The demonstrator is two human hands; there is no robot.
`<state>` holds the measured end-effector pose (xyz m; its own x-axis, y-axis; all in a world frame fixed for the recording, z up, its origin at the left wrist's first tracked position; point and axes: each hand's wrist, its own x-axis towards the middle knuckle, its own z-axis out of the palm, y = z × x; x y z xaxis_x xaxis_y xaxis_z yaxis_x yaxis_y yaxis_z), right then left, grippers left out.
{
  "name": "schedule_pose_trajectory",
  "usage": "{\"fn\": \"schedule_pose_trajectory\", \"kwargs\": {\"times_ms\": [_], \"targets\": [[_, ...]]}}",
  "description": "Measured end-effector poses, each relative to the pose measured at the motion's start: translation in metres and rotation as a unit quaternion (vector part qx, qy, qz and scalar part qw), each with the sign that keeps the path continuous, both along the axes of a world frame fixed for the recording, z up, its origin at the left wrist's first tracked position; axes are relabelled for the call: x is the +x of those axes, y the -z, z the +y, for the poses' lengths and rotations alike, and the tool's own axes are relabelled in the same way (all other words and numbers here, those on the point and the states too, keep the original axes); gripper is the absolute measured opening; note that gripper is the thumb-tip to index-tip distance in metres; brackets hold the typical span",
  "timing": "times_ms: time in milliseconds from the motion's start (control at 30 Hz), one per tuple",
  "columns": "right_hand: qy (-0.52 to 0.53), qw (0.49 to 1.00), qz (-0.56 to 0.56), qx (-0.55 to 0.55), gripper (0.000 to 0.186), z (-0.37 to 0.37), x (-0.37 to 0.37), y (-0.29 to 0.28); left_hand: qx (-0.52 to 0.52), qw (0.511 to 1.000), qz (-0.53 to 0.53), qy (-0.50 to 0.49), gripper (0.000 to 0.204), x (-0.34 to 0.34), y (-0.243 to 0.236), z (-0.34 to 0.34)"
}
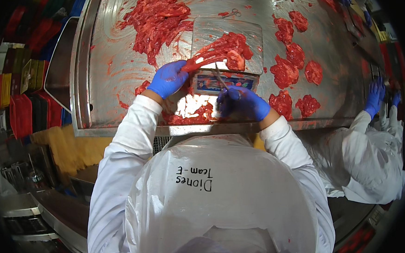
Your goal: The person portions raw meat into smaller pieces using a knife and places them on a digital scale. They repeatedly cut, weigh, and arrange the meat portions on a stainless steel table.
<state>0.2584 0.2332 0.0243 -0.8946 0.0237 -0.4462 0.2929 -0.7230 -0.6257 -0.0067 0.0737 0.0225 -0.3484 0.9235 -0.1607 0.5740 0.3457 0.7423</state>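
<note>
In a blue glove, my left hand (169,79) is closed on the end of a long strip of raw red meat (221,49). The rest of that meat lies across the steel platform of a weighing scale (208,32). My right hand (244,104), also gloved in blue, grips a pair of scissors (221,77) in front of the scale's display. The blades point up toward the strip; I cannot tell whether they touch it. Below the scale, a few meat scraps (203,113) lie near the table's front edge.
A large meat heap (158,19) sits at the back left of the steel table (117,75). Several meat portions (284,72) lie right of the scale. Another pair of scissors (234,12) rests behind it. A co-worker's gloved hand (374,95) is at far right.
</note>
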Motion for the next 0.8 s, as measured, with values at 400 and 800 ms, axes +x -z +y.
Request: {"fn": "schedule_pose_trajectory", "kwargs": {"times_ms": [400,800], "targets": [[0.003,0.993,-0.027,0.111,0.026,0.002,-0.055,-0.005,-0.133,0.986,0.044,0.094,0.029,0.041,-0.012,-0.026],[-0.321,0.824,-0.037,0.466,0.016,-0.02,-0.032,0.008,-0.256,0.954,0.145,0.063,0.04,0.012,-0.011,-0.064]]}}
